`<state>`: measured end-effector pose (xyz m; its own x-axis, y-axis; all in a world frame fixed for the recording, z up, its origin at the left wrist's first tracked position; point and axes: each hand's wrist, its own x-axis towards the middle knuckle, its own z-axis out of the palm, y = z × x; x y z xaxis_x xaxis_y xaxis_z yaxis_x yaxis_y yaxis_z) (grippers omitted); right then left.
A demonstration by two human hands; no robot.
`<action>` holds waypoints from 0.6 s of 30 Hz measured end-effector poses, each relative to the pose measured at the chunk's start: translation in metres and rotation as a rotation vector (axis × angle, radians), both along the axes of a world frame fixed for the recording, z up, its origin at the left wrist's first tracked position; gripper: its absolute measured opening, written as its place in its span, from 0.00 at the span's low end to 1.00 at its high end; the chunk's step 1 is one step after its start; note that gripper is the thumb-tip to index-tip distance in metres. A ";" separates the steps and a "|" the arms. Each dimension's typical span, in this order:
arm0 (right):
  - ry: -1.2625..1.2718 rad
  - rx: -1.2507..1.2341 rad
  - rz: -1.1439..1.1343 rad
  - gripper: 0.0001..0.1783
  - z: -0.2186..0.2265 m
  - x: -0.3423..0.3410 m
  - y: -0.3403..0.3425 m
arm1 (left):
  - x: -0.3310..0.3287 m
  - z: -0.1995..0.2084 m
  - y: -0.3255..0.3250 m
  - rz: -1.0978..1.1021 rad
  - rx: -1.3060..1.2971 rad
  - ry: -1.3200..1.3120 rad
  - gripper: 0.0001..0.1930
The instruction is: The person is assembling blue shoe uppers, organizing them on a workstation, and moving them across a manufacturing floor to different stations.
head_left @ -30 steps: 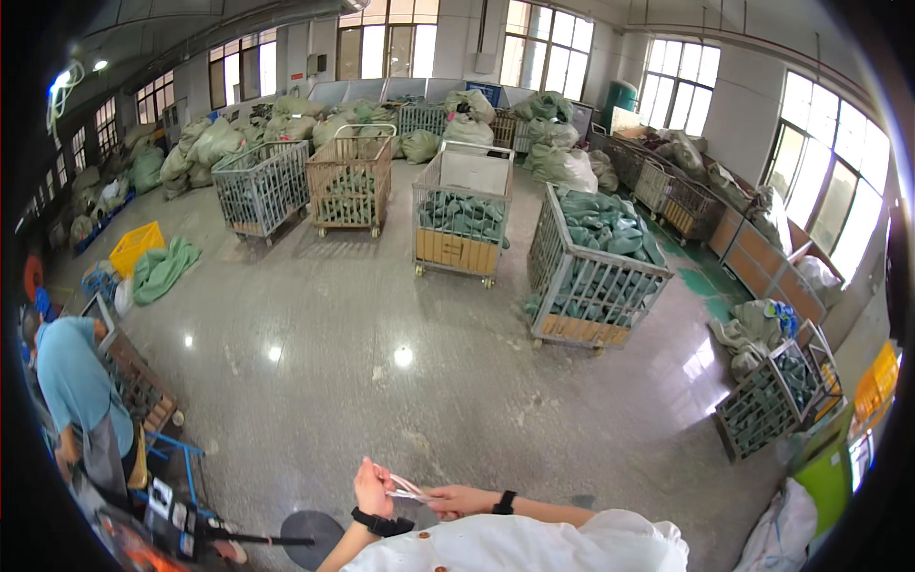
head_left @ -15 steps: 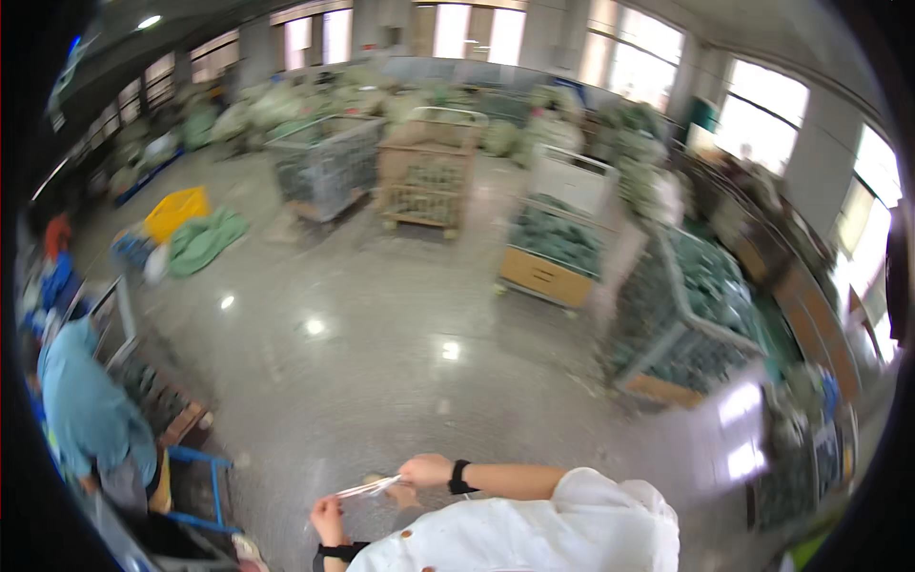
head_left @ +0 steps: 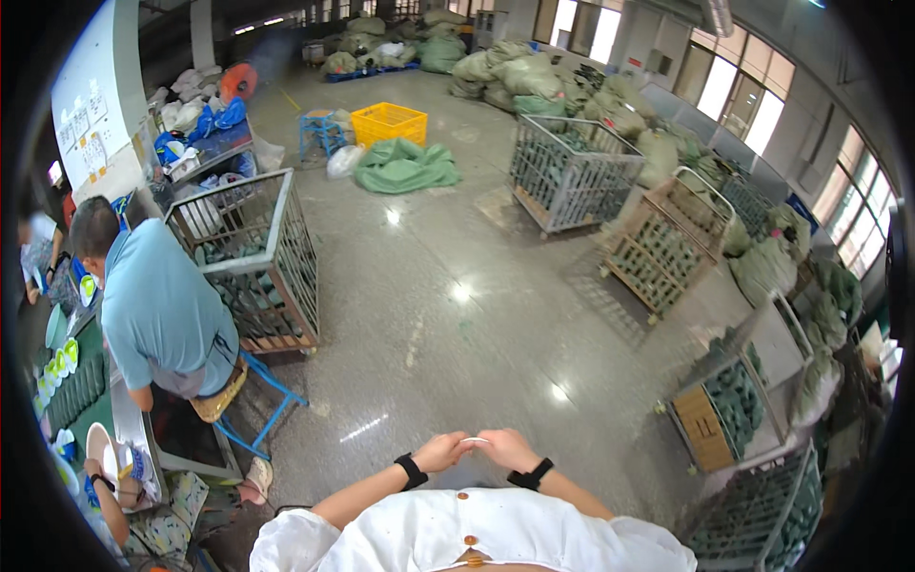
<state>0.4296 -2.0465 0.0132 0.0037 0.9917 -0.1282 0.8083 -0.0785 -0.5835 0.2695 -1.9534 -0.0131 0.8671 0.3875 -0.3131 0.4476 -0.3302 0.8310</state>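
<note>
My left hand (head_left: 440, 453) and my right hand (head_left: 508, 451) meet in front of my white shirt, both closed. A thin white strip (head_left: 477, 440) runs between them and bends slightly upward. Its ends vanish inside my fingers, so I cannot tell exactly what it is. Each of my wrists has a black band on it.
Left, a person in a light blue shirt (head_left: 167, 296) sits on a blue-framed stool (head_left: 257, 405) beside a workbench. Metal cages (head_left: 572, 181) and a wooden-fronted cart (head_left: 705, 429) hold dark green pieces. A yellow crate (head_left: 389, 122) and green sack (head_left: 405, 167) lie farther off.
The view has swung to the left, bringing the seated person and bench further in. My hands have come closer together, and the strip stretched between them now shows only a short length.
</note>
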 end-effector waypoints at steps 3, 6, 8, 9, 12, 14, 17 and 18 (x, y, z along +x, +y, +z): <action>0.370 -0.057 -0.087 0.15 0.000 0.051 0.064 | 0.040 0.000 0.069 0.131 0.128 -0.077 0.17; 0.465 0.081 -0.087 0.12 -0.024 0.085 0.148 | 0.078 -0.010 0.149 0.170 0.201 -0.088 0.16; 0.566 0.204 -0.053 0.11 -0.022 0.108 0.214 | 0.089 -0.047 0.209 0.323 0.429 -0.439 0.15; 0.716 0.042 -0.103 0.11 -0.019 0.117 0.243 | 0.089 -0.042 0.235 0.342 0.436 -0.428 0.15; 0.580 -0.088 0.020 0.10 -0.012 0.136 0.349 | 0.075 -0.013 0.333 0.934 -0.198 -0.554 0.12; 0.317 0.022 0.271 0.11 -0.023 0.145 0.407 | 0.058 -0.018 0.389 1.131 -0.294 -0.629 0.11; 0.202 -0.016 0.669 0.12 -0.010 0.126 0.487 | 0.040 -0.016 0.442 1.174 -0.067 -0.341 0.11; 0.196 -0.021 0.688 0.12 -0.004 0.117 0.517 | 0.042 -0.020 0.455 1.060 0.185 -0.191 0.12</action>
<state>0.5463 -1.5298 0.0087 -0.6469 0.7582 -0.0819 0.5593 0.3987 -0.7268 0.3112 -1.4980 -0.0333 0.0934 0.9933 -0.0687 0.4477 0.0198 0.8940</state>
